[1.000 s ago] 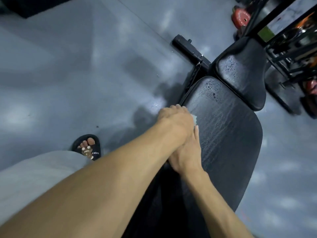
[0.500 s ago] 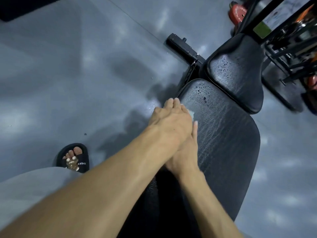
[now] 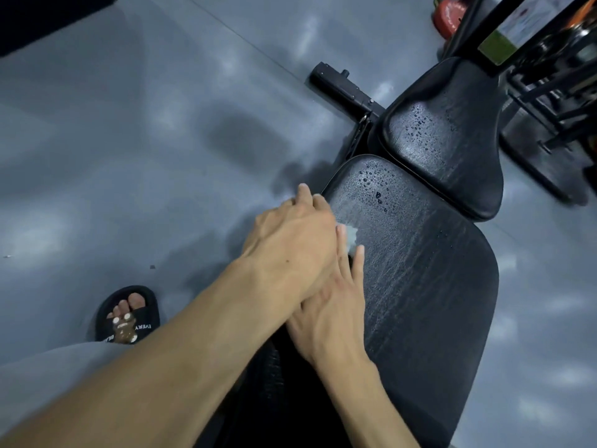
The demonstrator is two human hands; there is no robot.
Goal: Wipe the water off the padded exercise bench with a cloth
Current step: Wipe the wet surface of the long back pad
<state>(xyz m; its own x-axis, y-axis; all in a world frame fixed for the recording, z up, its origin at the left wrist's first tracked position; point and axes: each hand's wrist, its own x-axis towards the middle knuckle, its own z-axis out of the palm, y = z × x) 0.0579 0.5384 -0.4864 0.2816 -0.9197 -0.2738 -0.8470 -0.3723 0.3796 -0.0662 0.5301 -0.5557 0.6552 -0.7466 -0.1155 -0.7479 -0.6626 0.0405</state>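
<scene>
Black beaded bench pad; white cloth under flat, stacked open hands.

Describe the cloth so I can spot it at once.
Find the long black padded bench back. At its near-left edge two stacked hands press flat, left hand over right hand. The small white crumpled cloth peeks out beyond them, the only pale patch on the pad.

The cloth is almost entirely covered by the left hand and right hand; only a small pale corner shows. The right hand's fingers are largely hidden under the left hand. The bench back pad is cut off at the bottom edge. The rack at upper right is cropped and blurred.
</scene>
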